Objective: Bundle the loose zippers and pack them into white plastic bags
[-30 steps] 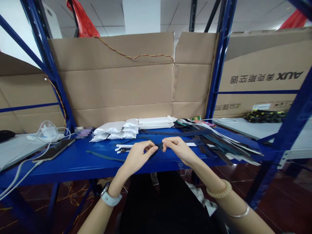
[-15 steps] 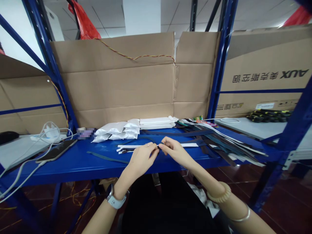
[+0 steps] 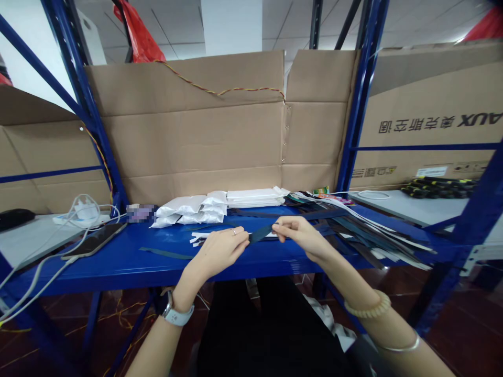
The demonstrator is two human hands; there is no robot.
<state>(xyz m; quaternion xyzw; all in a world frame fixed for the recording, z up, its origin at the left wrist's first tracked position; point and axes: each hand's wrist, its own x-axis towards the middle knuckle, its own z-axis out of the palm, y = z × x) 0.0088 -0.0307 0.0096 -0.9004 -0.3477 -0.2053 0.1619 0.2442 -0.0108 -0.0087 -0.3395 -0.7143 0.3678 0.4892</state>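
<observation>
Between my hands a dark teal zipper [image 3: 261,233] is stretched, its flat fabric band showing in the gap. My left hand [image 3: 225,247] pinches one end, with a ring and a watch visible on that arm. Thumb and fingers of my right hand [image 3: 293,233] are closed on the other end. Just behind my hands lie white zippers [image 3: 199,238], partly hidden by them. A loose teal strip [image 3: 165,253] rests on the blue table [image 3: 129,267] to the left of my left hand.
White packets [image 3: 184,209] and a white stack [image 3: 255,198] stand against the cardboard. Many long dark and white strips [image 3: 365,230] lie at the right. A phone [image 3: 94,241] with cables is at the left. Blue posts [image 3: 356,125] frame the table.
My hands have drawn apart, the right moving right and the left slightly left. A length of the teal zipper now shows between them, where before only a small dark bit did.
</observation>
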